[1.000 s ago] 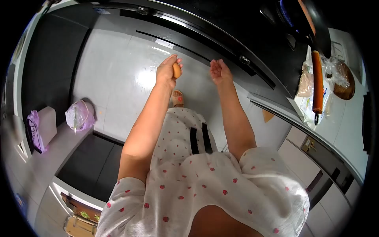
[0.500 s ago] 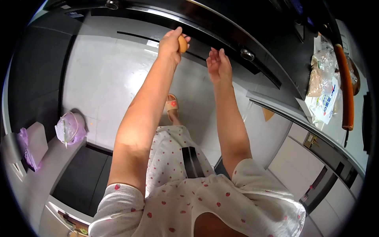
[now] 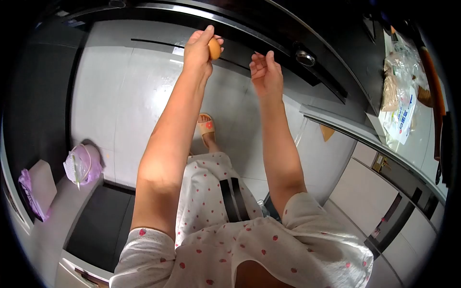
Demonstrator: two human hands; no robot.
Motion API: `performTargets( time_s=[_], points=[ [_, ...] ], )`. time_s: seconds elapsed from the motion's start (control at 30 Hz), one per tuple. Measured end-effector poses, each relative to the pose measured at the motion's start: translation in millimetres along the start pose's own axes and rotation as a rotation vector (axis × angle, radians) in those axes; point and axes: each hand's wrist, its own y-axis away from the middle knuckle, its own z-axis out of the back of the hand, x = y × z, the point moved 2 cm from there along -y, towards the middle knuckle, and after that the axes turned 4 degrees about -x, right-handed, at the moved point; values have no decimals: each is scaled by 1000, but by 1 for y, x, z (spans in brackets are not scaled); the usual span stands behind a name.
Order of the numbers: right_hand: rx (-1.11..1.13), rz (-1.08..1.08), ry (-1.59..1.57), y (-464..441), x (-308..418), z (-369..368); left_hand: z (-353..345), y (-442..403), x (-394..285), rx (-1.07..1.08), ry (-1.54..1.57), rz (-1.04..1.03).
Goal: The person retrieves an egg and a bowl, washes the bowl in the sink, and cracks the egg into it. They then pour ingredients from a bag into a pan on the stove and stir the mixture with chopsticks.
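Observation:
My left hand (image 3: 197, 50) is wrapped round a brown egg (image 3: 214, 49), whose rounded side shows between thumb and fingers. It is in front of the black cooktop's shiny metal edge (image 3: 216, 21). My right hand (image 3: 267, 74) is held up to the right of the egg, palm turned inward, fingers loosely bent and apart from the thumb. Nothing shows in it. A round metal knob (image 3: 305, 58) lies just beyond the right hand.
At the right, a counter bears plastic bags (image 3: 401, 72) and a white-and-blue packet (image 3: 402, 117), beside a long brown handle (image 3: 436, 105). On the left, a bin with a purple bag (image 3: 85, 163) stands on the grey floor (image 3: 110, 91). Pale cabinets (image 3: 365, 197) line the lower right.
The left hand with the egg has shifted slightly up and left in view. The right hand has risen a little. The whole view has tilted slightly.

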Motion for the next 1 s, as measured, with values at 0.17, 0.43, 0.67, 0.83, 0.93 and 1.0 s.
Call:
performTargets(
  time_s=[0.17,0.43,0.67,0.83,0.93,1.0],
  points=[
    [-40,-7,11,19,-5,4,11,11,7,18,7,-35],
    [46,-54,30,50,-13,16,30,39,10,10,-14,-24],
    [-28,-86,2,80,-19,24,52,61,17,19,-16,-30],
    [-41,-137,66,104,-25,39,60,88,19,-8,41,-32],
    [-48,-187,70,118,-26,41,66,99,20,-8,59,-26],
    [-34,-177,77,122,-26,39,65,103,19,-13,50,-18]
  ],
)
